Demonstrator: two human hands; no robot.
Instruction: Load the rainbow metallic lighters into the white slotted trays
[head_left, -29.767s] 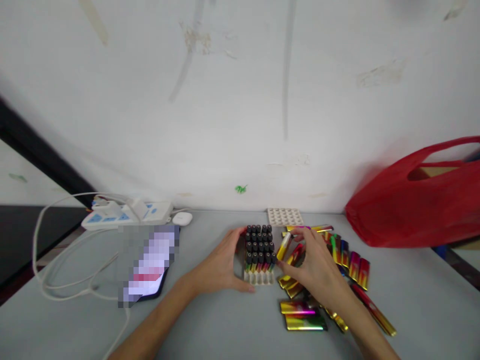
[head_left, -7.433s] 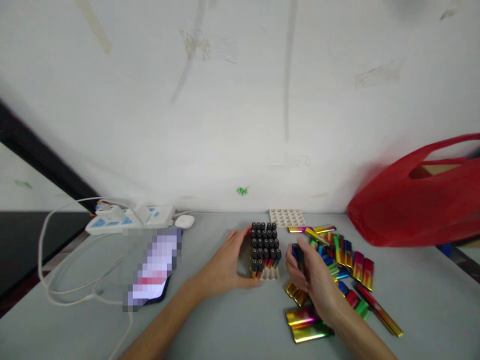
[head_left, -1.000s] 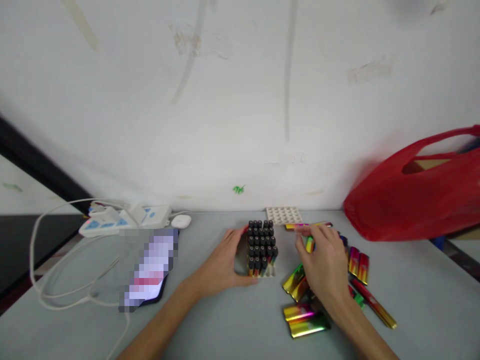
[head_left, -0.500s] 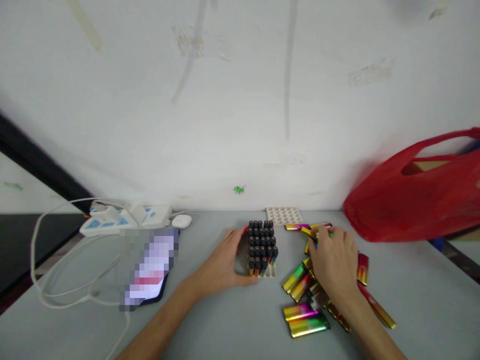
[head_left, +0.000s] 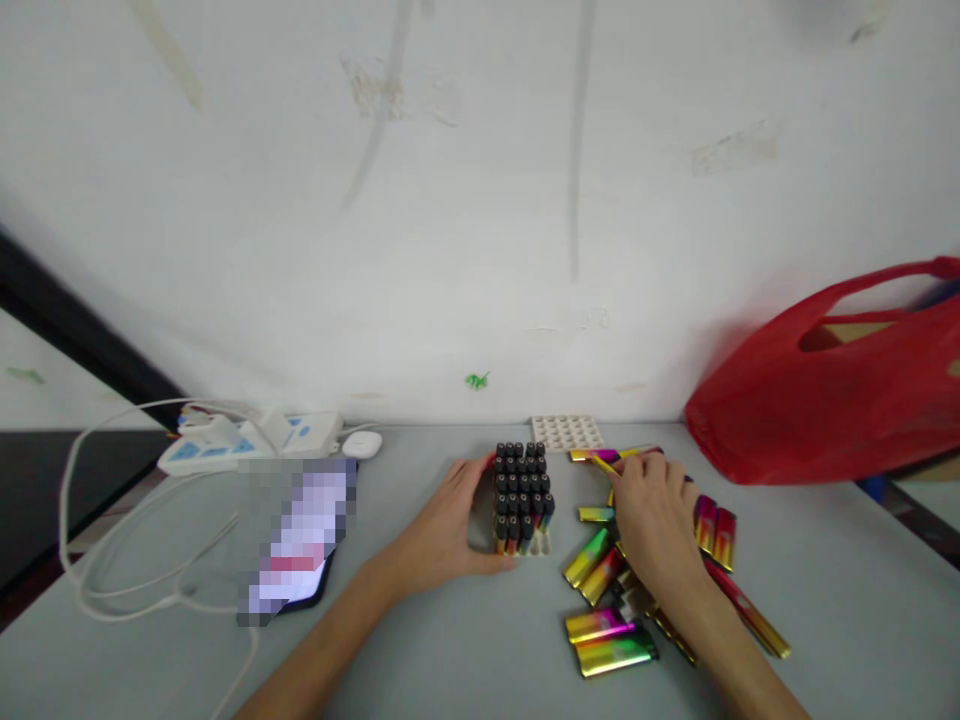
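Note:
Rows of lighters point(head_left: 523, 482) stand upright with black ends up in a pale tray with sockets point(head_left: 541, 545); a few sockets show at its front right corner. My left hand point(head_left: 448, 525) grips the tray from the left, thumb at the front corner and fingers at the back, with a gap by the palm. Over a loose pile of shiny gold, red, green and pink lighters point(head_left: 600, 575) is my right hand point(head_left: 654, 515). Its fingers are pinched on a yellow-gold lighter point(head_left: 605, 466) that sticks out to the left; the fingertips are partly hidden.
Against the wall lies a second pale socketed tray point(head_left: 566, 433). A red bag point(head_left: 832, 400) stands at the right. At the left are a phone point(head_left: 304, 540), a white power strip point(head_left: 255, 440), a small white case point(head_left: 362, 444) and looped white cables point(head_left: 75, 500).
My right hand has shifted slightly left with the yellow-gold lighter, uncovering more lighters on both sides. My left hand and the filled tray have stayed in place.

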